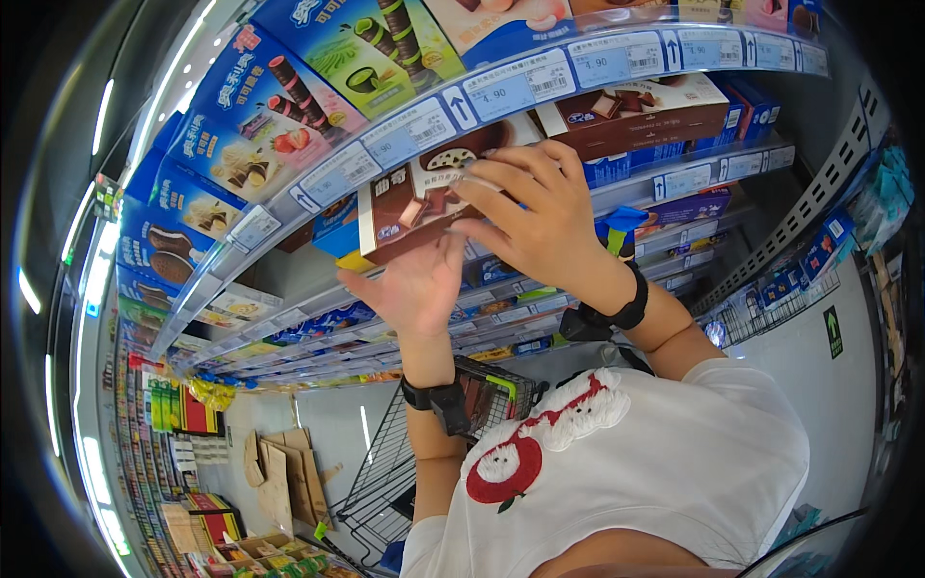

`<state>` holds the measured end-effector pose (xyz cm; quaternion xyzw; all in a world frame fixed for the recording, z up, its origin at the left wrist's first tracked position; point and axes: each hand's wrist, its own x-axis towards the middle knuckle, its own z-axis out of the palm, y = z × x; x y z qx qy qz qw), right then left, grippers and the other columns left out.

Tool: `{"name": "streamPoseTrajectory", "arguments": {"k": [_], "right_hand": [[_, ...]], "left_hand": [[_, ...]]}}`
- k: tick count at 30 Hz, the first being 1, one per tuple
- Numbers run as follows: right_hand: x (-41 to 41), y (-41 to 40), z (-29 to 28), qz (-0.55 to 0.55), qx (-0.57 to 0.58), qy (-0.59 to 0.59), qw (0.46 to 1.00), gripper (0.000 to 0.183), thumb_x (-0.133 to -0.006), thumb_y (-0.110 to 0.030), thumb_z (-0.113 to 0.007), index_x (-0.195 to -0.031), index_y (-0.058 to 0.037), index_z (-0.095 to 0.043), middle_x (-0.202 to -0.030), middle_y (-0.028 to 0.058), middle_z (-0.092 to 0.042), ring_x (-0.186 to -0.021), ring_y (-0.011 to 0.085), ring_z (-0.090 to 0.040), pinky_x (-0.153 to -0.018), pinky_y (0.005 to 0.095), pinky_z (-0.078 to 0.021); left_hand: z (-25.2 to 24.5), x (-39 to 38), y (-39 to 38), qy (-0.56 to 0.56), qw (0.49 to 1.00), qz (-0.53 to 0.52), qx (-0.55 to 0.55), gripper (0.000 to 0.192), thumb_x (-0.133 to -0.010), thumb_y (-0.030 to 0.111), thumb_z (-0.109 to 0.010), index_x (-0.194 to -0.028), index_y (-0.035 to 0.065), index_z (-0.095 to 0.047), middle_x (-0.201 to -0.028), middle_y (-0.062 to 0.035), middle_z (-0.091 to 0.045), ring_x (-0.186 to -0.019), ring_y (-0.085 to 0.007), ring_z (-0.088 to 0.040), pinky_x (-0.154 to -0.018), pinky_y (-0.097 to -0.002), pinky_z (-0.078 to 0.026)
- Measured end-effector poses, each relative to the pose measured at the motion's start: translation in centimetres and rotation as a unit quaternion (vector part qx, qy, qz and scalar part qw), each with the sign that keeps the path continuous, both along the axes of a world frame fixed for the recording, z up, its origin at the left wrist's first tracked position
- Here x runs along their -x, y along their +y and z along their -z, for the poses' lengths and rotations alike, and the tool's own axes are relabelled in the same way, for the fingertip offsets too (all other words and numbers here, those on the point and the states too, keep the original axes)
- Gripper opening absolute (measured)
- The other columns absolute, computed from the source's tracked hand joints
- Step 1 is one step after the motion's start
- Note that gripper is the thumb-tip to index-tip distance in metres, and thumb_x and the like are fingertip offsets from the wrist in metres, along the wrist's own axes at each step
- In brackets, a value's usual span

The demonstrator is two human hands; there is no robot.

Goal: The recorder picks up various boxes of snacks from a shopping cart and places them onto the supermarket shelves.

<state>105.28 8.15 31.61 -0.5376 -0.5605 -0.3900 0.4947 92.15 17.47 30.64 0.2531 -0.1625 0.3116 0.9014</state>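
A brown-and-white cookie box [426,195] with chocolate pictures lies tilted in the gap under a shelf's price rail. My right hand [531,209] grips its right part, with the fingers over the upper face and the thumb near the front edge. Below the box, my left hand [415,289] is turned palm up against its lower front edge. The left thumb stands out to the side, and the other left fingers are partly hidden by the box. A similar brown box [636,115] sits further right on the same shelf.
A clear price rail [506,94] with labels curves just above the hands. Blue snack boxes [289,94] line the shelf over it. Lower shelves hold more packages. A wire shopping cart [383,469] stands beside me, near flattened cardboard [285,469] on the floor.
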Motion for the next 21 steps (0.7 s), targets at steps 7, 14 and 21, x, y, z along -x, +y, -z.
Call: {"name": "streamPoseTrajectory", "arguments": {"k": [7,14,21], "right_hand": [[-0.1,1.3,0.5,0.023,-0.044,0.012,0.999,0.021,-0.066,-0.019,-0.067,-0.085,-0.01,-0.061,-0.091,0.0015,-0.057,-0.092,0.0204,-0.052,-0.084,0.0403,-0.0364],[-0.2,2.1,1.1,0.025,-0.051,-0.014,0.998,0.017,-0.068,-0.011,-0.057,-0.084,-0.0082,-0.061,-0.09,0.0028,-0.059,-0.096,0.0208,-0.053,-0.092,0.0428,-0.0348],[0.6,2.7,1.6,0.023,-0.028,-0.009,0.999,0.019,-0.068,-0.009,-0.061,-0.088,-0.0086,-0.061,-0.095,0.0028,-0.06,-0.094,0.0207,-0.054,-0.093,0.0434,-0.0343]], "left_hand": [[0.3,-1.0,0.2,0.186,0.968,-0.135,-0.104,0.039,-0.094,0.021,-0.038,-0.124,-0.0032,-0.036,-0.123,-0.0201,-0.044,-0.114,-0.0269,-0.045,-0.097,-0.037,-0.038],[0.5,-1.1,1.2,0.343,0.898,-0.183,-0.205,0.049,-0.093,0.039,-0.037,-0.112,-0.005,-0.046,-0.1,-0.0221,-0.059,-0.089,-0.0271,-0.061,-0.068,-0.0322,-0.049],[0.8,-1.6,1.4,0.381,0.895,-0.178,-0.149,0.06,-0.09,0.051,-0.036,-0.103,-0.005,-0.051,-0.093,-0.0182,-0.06,-0.086,-0.0258,-0.06,-0.075,-0.036,-0.048]]}}
